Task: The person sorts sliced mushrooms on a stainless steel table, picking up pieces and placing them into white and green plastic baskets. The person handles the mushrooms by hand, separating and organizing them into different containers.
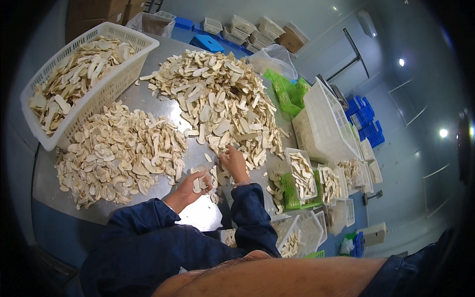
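Dried mushroom slices cover much of the metal table. My left hand (191, 187) is curled around a few pale mushroom slices (199, 180), thumb on one side and fingers on the other. To its right, my right hand (234, 163) reaches with bent fingers to the near edge of the large slice pile (222, 100). Whether a slice is between its fingertips is hidden. Several loose slices (214, 172) lie between the two hands. Left of my left hand spreads a second slice pile (118, 156), made of smaller pieces.
A white plastic basket (100, 87) of slices stands at the table's far left. On the right are a tall white crate (326, 122), green baskets (287, 92) and a small white basket (301, 174) of slices. A blue stool (207, 43) stands beyond the metal table (157, 109).
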Action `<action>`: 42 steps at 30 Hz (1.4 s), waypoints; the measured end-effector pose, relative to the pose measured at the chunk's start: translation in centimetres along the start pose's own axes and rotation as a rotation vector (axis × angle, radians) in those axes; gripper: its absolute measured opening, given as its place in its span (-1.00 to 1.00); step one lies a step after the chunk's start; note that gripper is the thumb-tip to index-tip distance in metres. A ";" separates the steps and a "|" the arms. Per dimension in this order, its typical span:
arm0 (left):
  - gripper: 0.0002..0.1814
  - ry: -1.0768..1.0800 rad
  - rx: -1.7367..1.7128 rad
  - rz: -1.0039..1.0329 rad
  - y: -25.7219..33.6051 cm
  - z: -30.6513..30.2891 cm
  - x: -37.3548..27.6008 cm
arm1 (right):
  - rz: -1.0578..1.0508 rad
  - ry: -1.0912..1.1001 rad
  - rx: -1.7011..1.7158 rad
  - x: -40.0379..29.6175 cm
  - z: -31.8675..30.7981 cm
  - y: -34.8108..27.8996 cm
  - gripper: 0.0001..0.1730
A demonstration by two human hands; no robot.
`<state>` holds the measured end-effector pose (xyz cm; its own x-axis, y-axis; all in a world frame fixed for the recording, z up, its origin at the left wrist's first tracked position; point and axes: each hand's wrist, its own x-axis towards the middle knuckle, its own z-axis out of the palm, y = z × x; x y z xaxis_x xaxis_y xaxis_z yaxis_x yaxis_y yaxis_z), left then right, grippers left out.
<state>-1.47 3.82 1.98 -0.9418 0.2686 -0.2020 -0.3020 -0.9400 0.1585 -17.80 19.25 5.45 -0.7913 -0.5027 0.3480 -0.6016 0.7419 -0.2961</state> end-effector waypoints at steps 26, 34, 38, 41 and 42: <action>-0.71 -0.017 -0.110 -0.026 0.2 -0.5 0.4 | 0.043 -0.045 -0.149 -0.8 1.0 -0.9 -0.55; -0.62 0.057 -0.173 0.135 0.2 0.2 0.5 | 0.263 -0.305 0.638 -2.2 -1.6 -1.5 -0.57; -0.59 0.011 -0.192 0.110 0.3 -0.5 0.5 | 0.231 -0.527 0.834 -1.7 -1.8 -1.6 -0.59; -0.62 0.022 -0.179 0.074 0.6 0.5 -0.1 | 0.081 -0.256 0.326 0.4 -0.7 -1.7 -0.58; -0.65 0.040 -0.178 0.078 0.7 0.6 -0.3 | -0.038 -0.130 0.164 1.3 -0.1 -1.9 -0.58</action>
<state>-1.49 3.23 2.74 -0.9539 0.1879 -0.2341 -0.1939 -0.9810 0.0029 -17.68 17.27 6.55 -0.7686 -0.5898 0.2476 -0.6328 0.6444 -0.4293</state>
